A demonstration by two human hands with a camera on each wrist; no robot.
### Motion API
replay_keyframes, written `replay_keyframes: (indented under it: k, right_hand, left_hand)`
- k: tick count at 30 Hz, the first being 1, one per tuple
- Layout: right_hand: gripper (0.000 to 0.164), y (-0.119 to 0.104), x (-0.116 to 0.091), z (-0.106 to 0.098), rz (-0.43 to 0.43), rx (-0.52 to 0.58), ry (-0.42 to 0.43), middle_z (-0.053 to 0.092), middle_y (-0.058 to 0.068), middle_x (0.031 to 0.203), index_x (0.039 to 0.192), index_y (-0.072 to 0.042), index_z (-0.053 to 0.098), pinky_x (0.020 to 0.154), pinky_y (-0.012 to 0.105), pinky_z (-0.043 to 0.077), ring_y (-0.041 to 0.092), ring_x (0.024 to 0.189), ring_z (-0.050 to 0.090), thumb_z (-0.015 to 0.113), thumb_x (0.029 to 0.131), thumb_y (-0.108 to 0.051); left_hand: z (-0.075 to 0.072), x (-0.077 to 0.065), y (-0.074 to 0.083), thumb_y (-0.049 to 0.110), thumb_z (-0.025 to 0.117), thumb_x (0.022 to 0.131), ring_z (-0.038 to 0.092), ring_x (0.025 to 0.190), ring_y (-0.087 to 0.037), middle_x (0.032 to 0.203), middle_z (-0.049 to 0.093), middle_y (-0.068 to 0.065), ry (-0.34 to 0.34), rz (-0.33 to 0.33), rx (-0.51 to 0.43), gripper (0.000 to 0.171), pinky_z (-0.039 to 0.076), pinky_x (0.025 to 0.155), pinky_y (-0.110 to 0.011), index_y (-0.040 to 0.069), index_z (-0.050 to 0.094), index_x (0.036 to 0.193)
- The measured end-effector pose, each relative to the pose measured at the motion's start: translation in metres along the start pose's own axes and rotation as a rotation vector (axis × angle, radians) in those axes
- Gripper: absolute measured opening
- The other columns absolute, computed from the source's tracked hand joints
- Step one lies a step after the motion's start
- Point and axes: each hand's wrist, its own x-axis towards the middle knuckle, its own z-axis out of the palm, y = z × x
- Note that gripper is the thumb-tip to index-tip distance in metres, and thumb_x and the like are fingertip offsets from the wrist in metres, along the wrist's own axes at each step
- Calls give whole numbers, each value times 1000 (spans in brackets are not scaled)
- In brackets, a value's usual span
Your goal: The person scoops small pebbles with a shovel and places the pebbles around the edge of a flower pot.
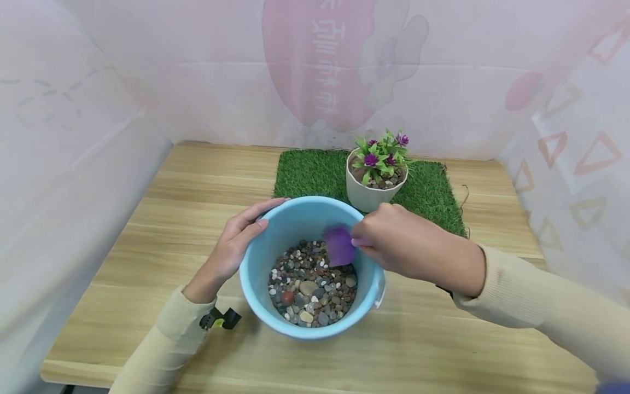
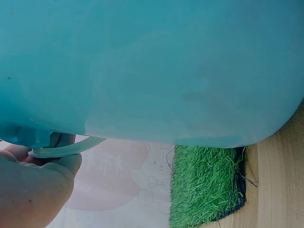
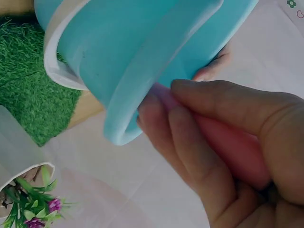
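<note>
A light blue bucket stands on the table, its bottom covered with pebbles of mixed colours. At the bucket's left rim, my left hand holds the edge with the thumb on top and the fingers outside. My right hand is over the right rim, its fingers curled round the pink handle of a small toy shovel. The shovel's purple blade reaches down inside the bucket, over the pebbles near the right wall. A white bucket handle passes close by the left fingers in the left wrist view.
Behind the bucket lies a green artificial grass mat. On it stands a white flowerpot with purple flowers and pebbles inside. The wooden table backs onto a printed cloth, which also hangs along both sides.
</note>
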Motion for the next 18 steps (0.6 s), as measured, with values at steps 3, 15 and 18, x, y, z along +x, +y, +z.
replay_keyframes:
  k: [3,15,18]
  right_hand:
    - [27,-3,6,3,23,-26,-40,69,-1,65,73,-10,71,48,8,51,4,55,64,67,95,5]
    - [21,5,32,42,87,-45,-63,74,6,74,81,-4,76,52,11,58,16,61,71,64,91,9]
    - [26,9,38,51,61,20,-8,70,1,68,73,-8,73,51,11,55,10,59,66,63,86,13]
  left_hand:
    - [0,0,0,11,40,113,68,129,-18,157,53,-23,-1,2,1,44,66,98,-48,-1,50,154]
    - [-1,1,0,11,40,113,67,130,-18,157,54,-22,-8,3,10,44,66,99,-46,0,50,154]
    - [-1,1,0,11,40,113,67,131,-17,157,53,-21,-8,12,13,44,65,100,-45,-1,50,154]
